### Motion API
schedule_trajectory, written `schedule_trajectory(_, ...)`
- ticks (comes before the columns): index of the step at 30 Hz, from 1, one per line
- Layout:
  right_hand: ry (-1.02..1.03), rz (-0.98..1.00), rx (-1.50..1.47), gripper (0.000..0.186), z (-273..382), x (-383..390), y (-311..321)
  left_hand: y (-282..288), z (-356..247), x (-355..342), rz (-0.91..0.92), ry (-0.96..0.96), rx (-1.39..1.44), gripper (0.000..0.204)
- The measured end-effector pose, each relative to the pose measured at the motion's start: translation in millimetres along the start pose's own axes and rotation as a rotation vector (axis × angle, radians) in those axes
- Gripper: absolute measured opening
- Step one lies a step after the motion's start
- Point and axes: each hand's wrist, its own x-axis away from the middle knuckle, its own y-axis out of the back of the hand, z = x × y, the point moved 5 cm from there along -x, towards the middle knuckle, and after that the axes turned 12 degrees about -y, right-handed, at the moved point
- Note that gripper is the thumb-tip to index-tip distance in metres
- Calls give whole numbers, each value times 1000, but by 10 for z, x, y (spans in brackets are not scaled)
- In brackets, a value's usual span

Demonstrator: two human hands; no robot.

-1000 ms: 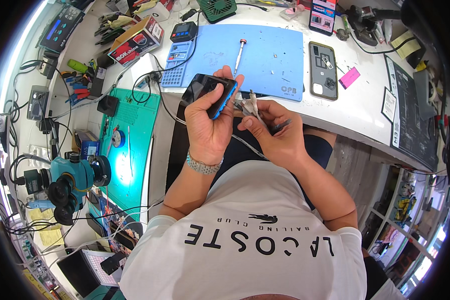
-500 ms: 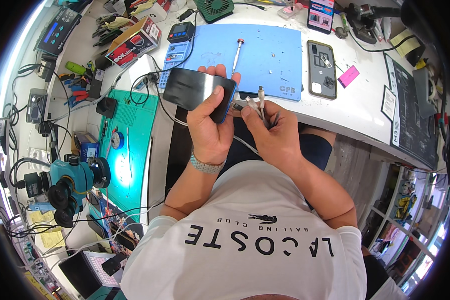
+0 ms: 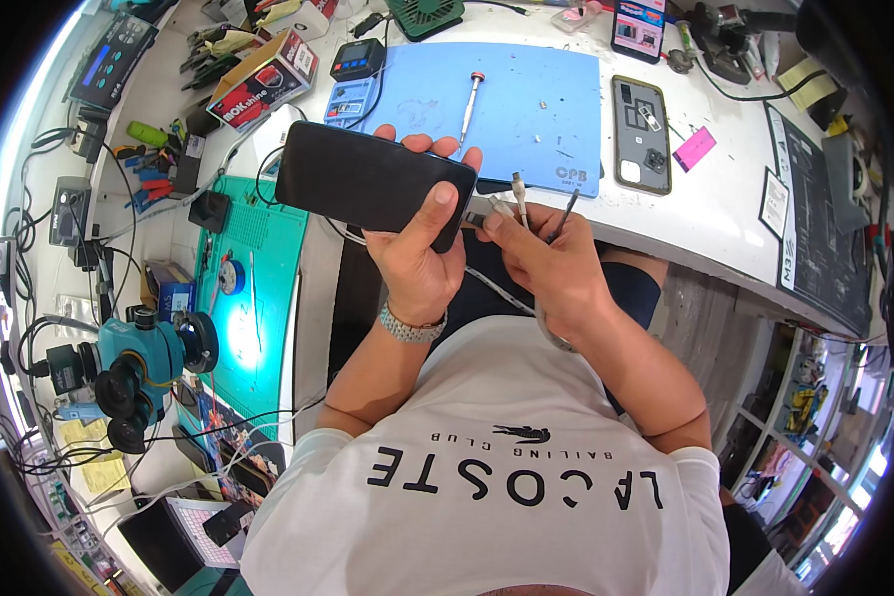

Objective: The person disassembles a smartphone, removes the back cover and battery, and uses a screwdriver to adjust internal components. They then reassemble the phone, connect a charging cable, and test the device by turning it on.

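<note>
My left hand (image 3: pixel 417 248) grips a dark-screened smartphone (image 3: pixel 353 179), held sideways with the screen up and fingers over its far edge. My right hand (image 3: pixel 556 273), closed around a bundle of cable connectors (image 3: pixel 520 196) in white, grey and black, has one plug right at the phone's right end; I cannot tell if it is inserted. Beyond both hands lies a blue mat (image 3: pixel 521 119) with a screwdriver (image 3: pixel 472 104) on it, and a phone case or back (image 3: pixel 642 144) lies to the mat's right.
A green mat (image 3: pixel 273 258) and a teal microscope (image 3: pixel 139 358) are at my left, with many cables, tools and a cardboard box (image 3: pixel 261 79). At the back stand a lit phone (image 3: pixel 638 28) and green fan (image 3: pixel 422 15). A black panel (image 3: pixel 822 228) covers the right end.
The phone in my left hand has turned flatter and swung sideways to the left. My right hand's thumb and the plug have shifted against the phone's right end.
</note>
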Motion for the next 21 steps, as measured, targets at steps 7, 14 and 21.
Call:
schedule_trajectory(7, 206, -12, 107, 17, -17, 12, -25, -9, -29, 41, 8, 39, 11, 77)
schedule_trajectory(14, 173, 45, 119, 20, -68, -32, -44, 9, -15, 52, 2, 67, -5, 80)
schedule_trajectory(21, 321, -105, 322, 38, -15, 18, 292, 111, 21, 21, 45, 135, -21, 78)
